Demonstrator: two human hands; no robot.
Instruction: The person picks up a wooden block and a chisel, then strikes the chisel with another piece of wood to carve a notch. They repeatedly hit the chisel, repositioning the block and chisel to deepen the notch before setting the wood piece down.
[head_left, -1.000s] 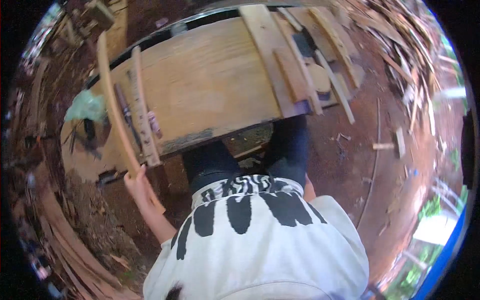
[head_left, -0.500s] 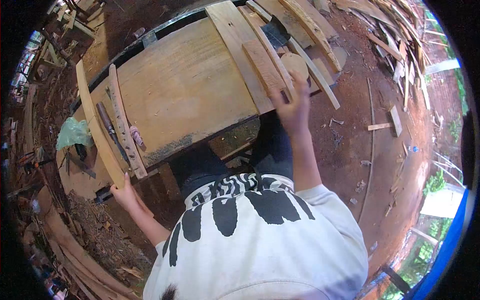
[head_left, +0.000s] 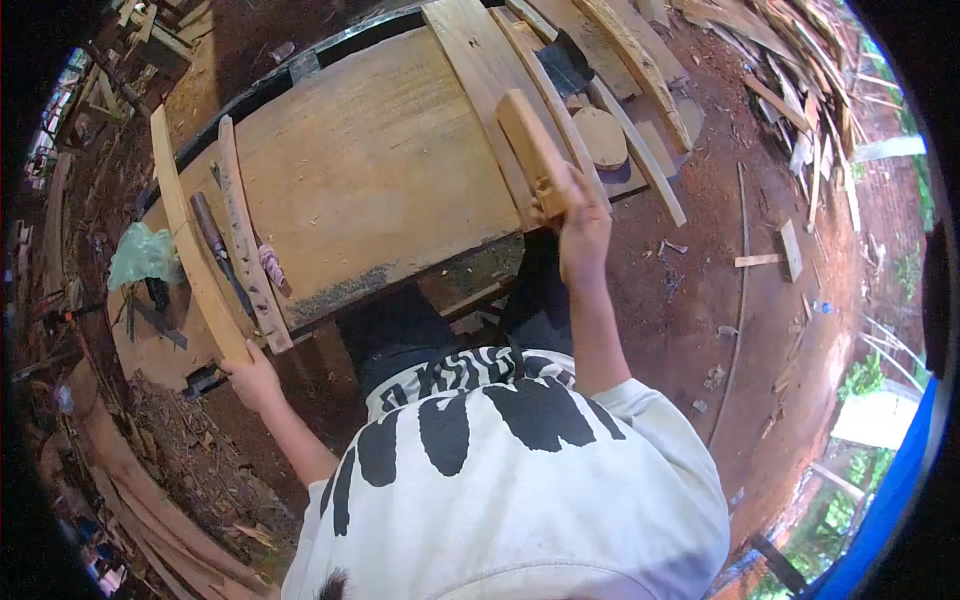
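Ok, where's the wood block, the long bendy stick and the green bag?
wood block [head_left: 528, 140], head view, middle of its top face
long curved strip [head_left: 185, 235], head view, middle of its length
green bag [head_left: 143, 256], head view, middle of the crumpled plastic

I am looking through a fisheye lens, so my view is a round picture with black corners and a faint blue and red fringe along its rim. Soft, even daylight fills the scene, with no hard shadows and no strong glare. The pale workbench top [head_left: 370, 180] is the brightest surface, and the white shirt [head_left: 520, 490] below it is nearly as bright. Under the bench it turns dark. Straight boards bend into curves toward the edges, and the wood scraps [head_left: 810, 90] at upper right look squeezed and smeared. The centre is fairly sharp; the left margin is dim and blurred.
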